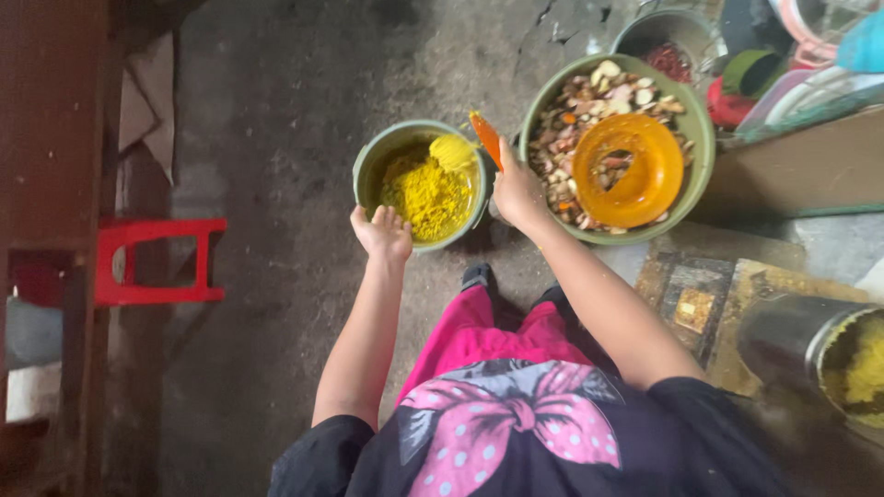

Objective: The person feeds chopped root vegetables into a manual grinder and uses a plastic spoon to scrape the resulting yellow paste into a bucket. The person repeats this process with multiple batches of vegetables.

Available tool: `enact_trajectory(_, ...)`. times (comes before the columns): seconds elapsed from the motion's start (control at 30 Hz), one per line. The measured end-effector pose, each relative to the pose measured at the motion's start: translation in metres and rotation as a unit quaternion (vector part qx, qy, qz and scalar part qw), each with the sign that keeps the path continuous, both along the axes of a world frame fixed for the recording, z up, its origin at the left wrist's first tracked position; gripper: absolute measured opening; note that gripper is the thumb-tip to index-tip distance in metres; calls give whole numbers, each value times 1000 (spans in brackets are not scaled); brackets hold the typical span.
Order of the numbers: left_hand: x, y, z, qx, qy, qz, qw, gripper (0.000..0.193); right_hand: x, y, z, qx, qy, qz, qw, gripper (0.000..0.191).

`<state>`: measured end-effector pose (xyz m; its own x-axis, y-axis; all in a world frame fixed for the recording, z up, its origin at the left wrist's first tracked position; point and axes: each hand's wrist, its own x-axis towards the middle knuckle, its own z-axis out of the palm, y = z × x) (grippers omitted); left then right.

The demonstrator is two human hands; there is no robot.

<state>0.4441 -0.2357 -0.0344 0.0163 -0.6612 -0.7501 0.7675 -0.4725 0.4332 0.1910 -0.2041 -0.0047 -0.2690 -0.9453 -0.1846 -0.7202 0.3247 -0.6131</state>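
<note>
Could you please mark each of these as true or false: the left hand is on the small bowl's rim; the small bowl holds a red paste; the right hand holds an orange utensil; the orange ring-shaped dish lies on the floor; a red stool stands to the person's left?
1. The left hand is on the rim of the small bowl: true.
2. The small bowl holds a red paste: false; its yellow paste is plainly yellow.
3. The right hand holds an orange utensil: true.
4. The orange ring-shaped dish lies on the floor: false; it sits in the large green bowl, on chopped pieces.
5. A red stool stands to the person's left: true.
</note>
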Motion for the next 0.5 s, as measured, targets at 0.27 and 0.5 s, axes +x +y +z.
enact_trajectory(0.27,-26,-1,-4,-40,41,23,998,100,-52,36,-17,5,-313,-60,948,47)
enact_trajectory(0.5,-132,6,-26,-6,173,-103,979,72,-127,142,-7,1,-490,-228,842,24)
